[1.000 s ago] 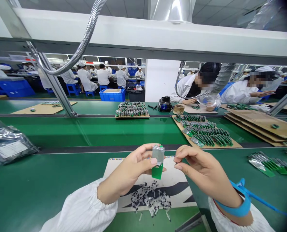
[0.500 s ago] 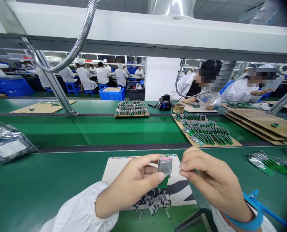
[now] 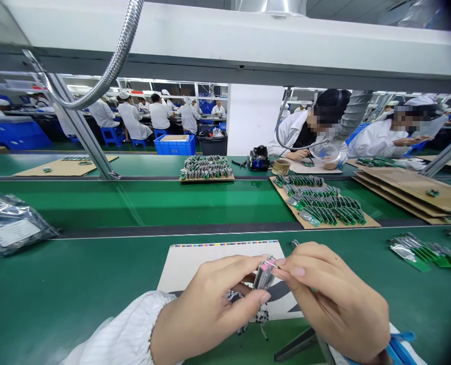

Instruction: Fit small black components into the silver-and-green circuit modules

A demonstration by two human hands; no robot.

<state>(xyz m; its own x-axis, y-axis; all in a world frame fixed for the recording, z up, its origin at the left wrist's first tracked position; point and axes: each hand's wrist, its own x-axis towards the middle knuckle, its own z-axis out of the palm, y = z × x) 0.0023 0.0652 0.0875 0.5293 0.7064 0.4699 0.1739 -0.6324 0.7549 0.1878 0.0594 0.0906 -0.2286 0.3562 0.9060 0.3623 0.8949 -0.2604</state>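
My left hand point(image 3: 214, 299) grips a small circuit board module point(image 3: 264, 276) between thumb and fingers. The module has a grey framed face and a pink patch on its top edge. It is tilted, so its narrow side shows. My right hand point(image 3: 324, 289) is closed in a pinch at the pink patch, and a thin pale sliver shows at its fingertips, too small to name. Under my hands, partly hidden, small black-and-clear parts point(image 3: 262, 315) lie in a loose pile on a white printed sheet point(image 3: 225, 253). A small metallic end point(image 3: 294, 243) shows just behind my right hand.
Rows of boards stand on a cardboard sheet point(image 3: 368, 221) at right, with more boards point(image 3: 411, 253) nearer me. Stacked cardboard point(image 3: 411, 190) lies far right, a silvery bag point(image 3: 16, 228) at left. A flexible metal hose point(image 3: 115, 66) hangs overhead. Co-workers sit across the bench.
My right hand has moved left and its fingertips now meet the module's top edge. The module has turned from face-on to edge-on and sits slightly lower in my left hand.
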